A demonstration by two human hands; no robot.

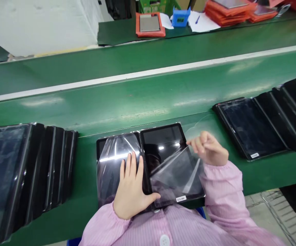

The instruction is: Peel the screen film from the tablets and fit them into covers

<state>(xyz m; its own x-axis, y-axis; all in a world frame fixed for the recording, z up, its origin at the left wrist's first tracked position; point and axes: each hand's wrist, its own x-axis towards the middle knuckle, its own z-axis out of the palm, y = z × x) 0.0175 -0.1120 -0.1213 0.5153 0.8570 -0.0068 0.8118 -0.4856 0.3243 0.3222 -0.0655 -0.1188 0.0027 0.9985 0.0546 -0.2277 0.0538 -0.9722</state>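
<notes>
Two black tablets lie side by side on the green belt in front of me. My left hand lies flat with fingers stretched out on the left tablet, which is covered with loose clear film; its thumb rests on the right tablet. My right hand pinches the corner of a clear film sheet and holds it peeled up off the right tablet's screen. A small white label sits at that tablet's near edge.
A row of overlapping black tablets lies at the left, another row at the right. Beyond the belt's white stripe stand orange trays, a blue box, papers and a green basket.
</notes>
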